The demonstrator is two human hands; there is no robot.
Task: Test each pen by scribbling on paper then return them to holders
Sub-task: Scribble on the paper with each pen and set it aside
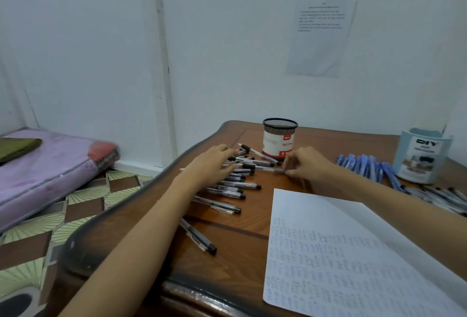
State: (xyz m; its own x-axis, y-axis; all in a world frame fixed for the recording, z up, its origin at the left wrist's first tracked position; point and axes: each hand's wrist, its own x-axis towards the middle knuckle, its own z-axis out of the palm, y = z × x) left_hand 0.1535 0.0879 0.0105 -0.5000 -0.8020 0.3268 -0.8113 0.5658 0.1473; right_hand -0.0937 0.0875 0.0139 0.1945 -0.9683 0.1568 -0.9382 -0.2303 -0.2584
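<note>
A brown desk [240, 261] with a dark, curved edge stands against a pale wall [227, 51] that bears a taped sheet [319, 36]. On its left lie fanned black pens [227, 190], and on its right blue pens [366, 167] beside a light-blue holder [420, 156]. A mesh holder [279, 138] stands at the back, with scribbled paper [341, 253] in front. The left grip [212, 165] rests flat-fingered on the black pens. The right grip [308, 165] pinches a pen [270, 170] just before the mesh holder. Left of the desk are patterned floor [83, 205] and a purple mattress [50, 165].
</note>
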